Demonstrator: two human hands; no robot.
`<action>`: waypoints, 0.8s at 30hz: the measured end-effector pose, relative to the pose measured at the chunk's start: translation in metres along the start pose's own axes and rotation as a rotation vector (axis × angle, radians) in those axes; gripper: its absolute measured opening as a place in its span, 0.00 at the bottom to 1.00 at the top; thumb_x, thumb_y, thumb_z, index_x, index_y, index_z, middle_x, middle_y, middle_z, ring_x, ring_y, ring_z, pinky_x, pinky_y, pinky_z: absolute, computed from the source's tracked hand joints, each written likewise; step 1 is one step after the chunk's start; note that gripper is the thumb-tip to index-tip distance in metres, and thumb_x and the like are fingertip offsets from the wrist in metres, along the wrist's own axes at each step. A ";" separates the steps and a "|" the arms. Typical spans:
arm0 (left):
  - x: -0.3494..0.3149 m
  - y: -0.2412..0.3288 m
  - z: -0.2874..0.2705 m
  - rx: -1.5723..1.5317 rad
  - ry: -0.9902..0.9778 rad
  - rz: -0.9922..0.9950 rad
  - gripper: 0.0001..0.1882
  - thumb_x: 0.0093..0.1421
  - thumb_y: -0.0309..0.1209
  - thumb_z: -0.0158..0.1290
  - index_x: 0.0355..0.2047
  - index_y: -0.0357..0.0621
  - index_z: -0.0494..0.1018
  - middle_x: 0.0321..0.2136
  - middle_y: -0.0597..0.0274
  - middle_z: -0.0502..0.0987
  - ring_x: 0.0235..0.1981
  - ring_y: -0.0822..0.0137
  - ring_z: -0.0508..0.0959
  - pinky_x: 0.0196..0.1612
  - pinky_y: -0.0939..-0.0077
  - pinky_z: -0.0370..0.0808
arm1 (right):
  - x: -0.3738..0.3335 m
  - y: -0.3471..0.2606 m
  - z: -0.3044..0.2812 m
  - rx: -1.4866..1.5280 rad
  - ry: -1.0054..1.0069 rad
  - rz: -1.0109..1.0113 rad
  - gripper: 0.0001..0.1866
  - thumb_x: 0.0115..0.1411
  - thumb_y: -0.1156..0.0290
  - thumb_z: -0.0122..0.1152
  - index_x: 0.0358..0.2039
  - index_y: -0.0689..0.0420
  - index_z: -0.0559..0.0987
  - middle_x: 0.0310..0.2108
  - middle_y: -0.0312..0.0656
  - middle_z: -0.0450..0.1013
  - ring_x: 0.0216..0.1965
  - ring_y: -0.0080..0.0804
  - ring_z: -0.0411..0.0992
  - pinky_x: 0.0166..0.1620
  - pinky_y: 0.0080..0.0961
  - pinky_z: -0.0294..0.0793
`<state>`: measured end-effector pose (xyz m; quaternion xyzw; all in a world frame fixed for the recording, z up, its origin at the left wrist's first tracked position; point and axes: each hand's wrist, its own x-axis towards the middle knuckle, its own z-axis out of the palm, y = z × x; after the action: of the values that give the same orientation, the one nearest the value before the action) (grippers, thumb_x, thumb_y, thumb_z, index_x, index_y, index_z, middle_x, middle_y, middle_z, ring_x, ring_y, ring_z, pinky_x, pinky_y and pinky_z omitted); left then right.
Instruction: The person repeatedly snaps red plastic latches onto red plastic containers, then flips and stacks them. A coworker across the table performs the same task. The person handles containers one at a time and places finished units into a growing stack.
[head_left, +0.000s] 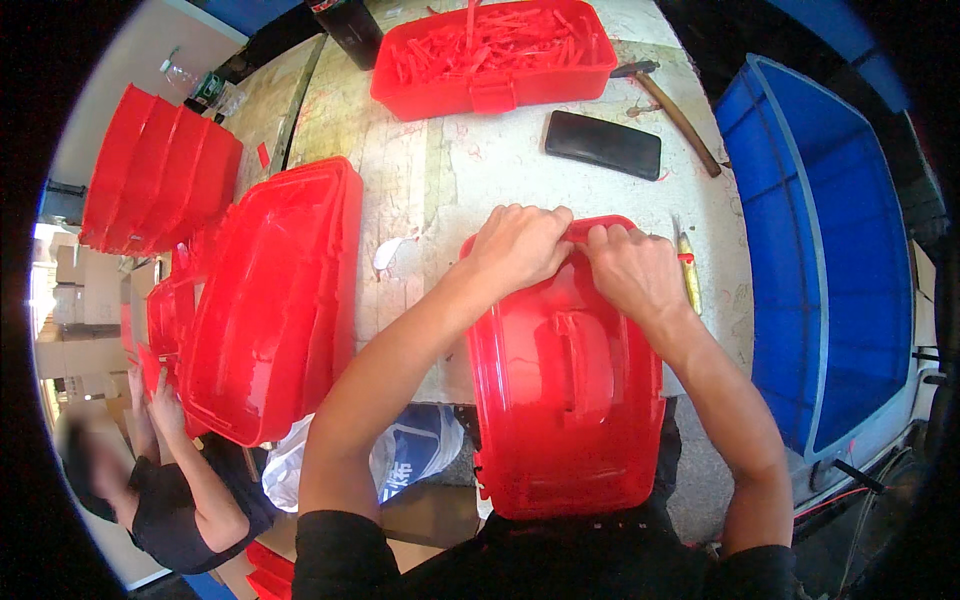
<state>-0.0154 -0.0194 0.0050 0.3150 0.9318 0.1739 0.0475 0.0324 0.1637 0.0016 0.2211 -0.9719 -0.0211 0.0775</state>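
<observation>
A red plastic toolbox (520, 410) with a handle across its lid rests partly on the table's near edge, against my body. At its far end, my left hand (520, 242) has its fingers curled over the rim. Close beside it, my right hand (630, 265) is also closed on that rim, knuckles up. The fingertips of both are mostly hidden. Just right of my right hand lies a slim yellow-handled tool (690, 270). A small white oval piece (387, 253) is on the table to the left of my left forearm.
A red tray (440, 102) of small red strips stands at the back, near a black phone (603, 145) and a hammer (683, 122). Another red toolbox (265, 300) and nested red boxes (160, 170) are leftward, beside a co-worker (200, 500). Rightward stands a blue crate (800, 270).
</observation>
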 end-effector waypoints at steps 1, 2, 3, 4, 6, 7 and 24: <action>0.000 0.001 0.000 0.002 -0.007 0.006 0.13 0.57 0.37 0.58 0.34 0.38 0.75 0.25 0.41 0.79 0.30 0.41 0.80 0.35 0.50 0.77 | 0.000 0.001 0.001 -0.025 0.020 -0.014 0.10 0.63 0.64 0.56 0.26 0.54 0.74 0.22 0.41 0.76 0.23 0.33 0.79 0.25 0.31 0.78; 0.001 0.002 0.000 0.015 -0.017 -0.006 0.13 0.57 0.37 0.58 0.34 0.38 0.75 0.24 0.40 0.79 0.30 0.41 0.80 0.35 0.50 0.77 | 0.000 0.001 0.001 -0.043 0.044 -0.037 0.09 0.61 0.65 0.56 0.26 0.53 0.74 0.22 0.40 0.76 0.23 0.33 0.78 0.25 0.31 0.78; 0.001 0.003 0.000 0.014 -0.021 -0.011 0.13 0.57 0.36 0.57 0.34 0.37 0.75 0.24 0.39 0.79 0.29 0.40 0.80 0.35 0.49 0.77 | 0.001 0.002 0.002 -0.062 0.070 -0.059 0.08 0.60 0.66 0.57 0.26 0.53 0.74 0.22 0.40 0.75 0.23 0.33 0.78 0.25 0.31 0.78; 0.002 0.005 0.000 0.029 -0.029 -0.029 0.13 0.56 0.36 0.57 0.33 0.36 0.75 0.24 0.38 0.78 0.29 0.40 0.80 0.34 0.49 0.77 | 0.002 0.003 0.002 -0.071 0.073 -0.067 0.07 0.59 0.67 0.57 0.26 0.53 0.74 0.22 0.40 0.75 0.23 0.33 0.78 0.25 0.31 0.78; 0.003 0.009 -0.001 0.044 -0.030 -0.067 0.13 0.56 0.34 0.56 0.33 0.34 0.74 0.23 0.37 0.78 0.28 0.39 0.80 0.34 0.48 0.77 | 0.003 0.004 0.003 -0.090 0.091 -0.081 0.06 0.57 0.68 0.57 0.25 0.53 0.74 0.22 0.39 0.75 0.22 0.33 0.78 0.25 0.31 0.78; 0.003 0.010 -0.002 0.046 -0.026 -0.081 0.13 0.56 0.34 0.56 0.33 0.33 0.74 0.23 0.36 0.78 0.28 0.39 0.80 0.34 0.48 0.77 | 0.005 0.003 0.002 -0.066 0.082 -0.067 0.05 0.56 0.69 0.58 0.25 0.53 0.75 0.22 0.40 0.76 0.23 0.33 0.79 0.25 0.31 0.78; 0.002 0.004 0.003 0.122 0.034 -0.089 0.09 0.53 0.31 0.54 0.29 0.36 0.72 0.21 0.39 0.78 0.26 0.41 0.80 0.33 0.47 0.77 | 0.021 -0.011 -0.009 -0.040 -0.006 0.034 0.04 0.56 0.71 0.58 0.26 0.55 0.80 0.22 0.41 0.79 0.22 0.32 0.80 0.24 0.28 0.79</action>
<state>-0.0144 -0.0140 0.0041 0.2725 0.9545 0.1197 0.0198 0.0194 0.1445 0.0125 0.2030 -0.9751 -0.0397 0.0794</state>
